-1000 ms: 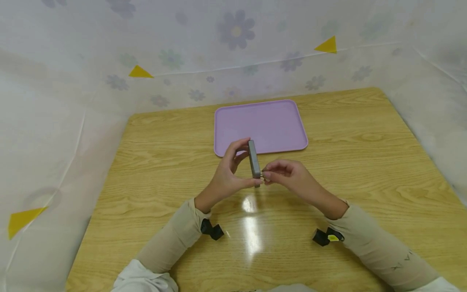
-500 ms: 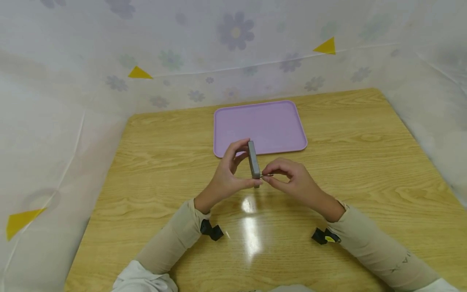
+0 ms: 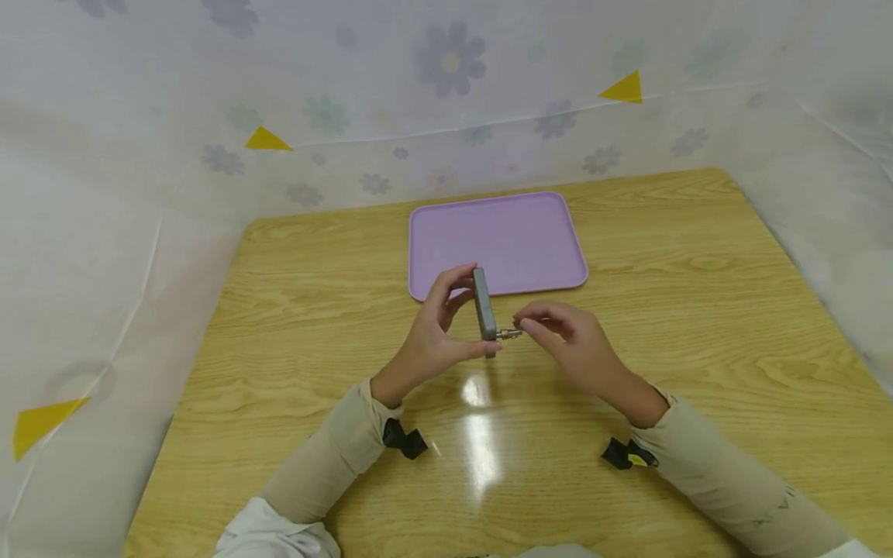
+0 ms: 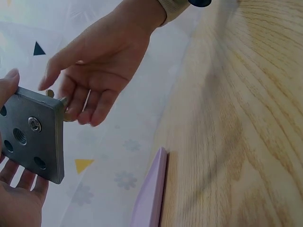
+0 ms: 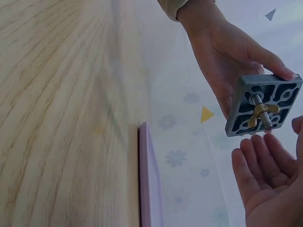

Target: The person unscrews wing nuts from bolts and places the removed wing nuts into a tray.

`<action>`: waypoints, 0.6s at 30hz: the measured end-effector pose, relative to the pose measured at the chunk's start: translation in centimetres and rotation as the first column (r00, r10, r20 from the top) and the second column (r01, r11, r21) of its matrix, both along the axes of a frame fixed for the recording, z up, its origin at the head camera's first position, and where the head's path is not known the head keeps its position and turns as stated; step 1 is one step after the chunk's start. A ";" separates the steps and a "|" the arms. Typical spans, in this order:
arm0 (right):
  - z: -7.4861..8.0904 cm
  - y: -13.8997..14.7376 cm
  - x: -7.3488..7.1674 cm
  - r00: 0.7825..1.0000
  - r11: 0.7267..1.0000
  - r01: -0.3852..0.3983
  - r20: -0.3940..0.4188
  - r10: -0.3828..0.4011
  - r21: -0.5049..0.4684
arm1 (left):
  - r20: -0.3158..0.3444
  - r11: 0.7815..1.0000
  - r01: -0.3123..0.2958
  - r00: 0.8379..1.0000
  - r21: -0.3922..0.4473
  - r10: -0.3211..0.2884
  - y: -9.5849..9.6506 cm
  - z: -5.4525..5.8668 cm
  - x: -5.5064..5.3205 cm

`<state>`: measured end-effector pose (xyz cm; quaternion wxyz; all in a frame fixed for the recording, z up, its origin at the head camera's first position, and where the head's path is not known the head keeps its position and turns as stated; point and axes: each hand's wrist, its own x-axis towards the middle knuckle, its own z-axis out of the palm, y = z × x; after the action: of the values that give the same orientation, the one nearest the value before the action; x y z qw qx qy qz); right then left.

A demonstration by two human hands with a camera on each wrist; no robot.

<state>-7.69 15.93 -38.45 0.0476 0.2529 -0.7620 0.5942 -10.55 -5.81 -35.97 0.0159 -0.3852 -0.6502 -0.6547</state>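
Note:
My left hand [image 3: 434, 335] holds a square grey metal plate [image 3: 484, 304] on edge, thumb at its near edge and fingers at the far one. A bolt [image 5: 268, 124] runs through the plate, its round head [image 4: 34, 124] on the flat face. On the ribbed face, a brass wing nut [image 5: 259, 115] sits on the bolt's thread. My right hand [image 3: 577, 345] is just right of the bolt's end, fingers loosely bent and spread, apart from the wing nut in the right wrist view. Several holes pierce the plate.
A purple tray [image 3: 502, 240] lies on the wooden table [image 3: 335, 287] beyond my hands. White flowered cloth [image 3: 377, 101] with yellow triangles surrounds the table at the back and sides. A black wrist camera [image 3: 406, 440] hangs at my left cuff.
My right fingers, earlier pinching at the wing nut, have come off it and drawn slightly right, baring the bolt's end. The left hand and plate stay almost still.

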 end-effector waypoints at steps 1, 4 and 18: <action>-0.3 0.2 -0.2 0.998 1.000 0.008 0.063 -0.007 -0.014 | 0.000 1.000 -0.001 1.000 0.002 0.001 0.0 0.0 0.0; -1.0 0.6 -0.6 0.974 0.997 -0.020 0.223 0.035 -0.070 | -0.001 1.000 0.000 1.000 0.006 0.000 0.1 0.0 0.0; -0.5 0.2 -0.6 0.869 0.984 -0.108 0.468 0.162 -0.139 | 0.004 1.000 0.006 1.000 -0.001 -0.006 0.2 -0.1 0.0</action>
<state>-8.31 16.15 -38.97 -0.1695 0.1484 -0.6973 0.6805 -10.53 -5.58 -36.08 0.0124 -0.3856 -0.6494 -0.6553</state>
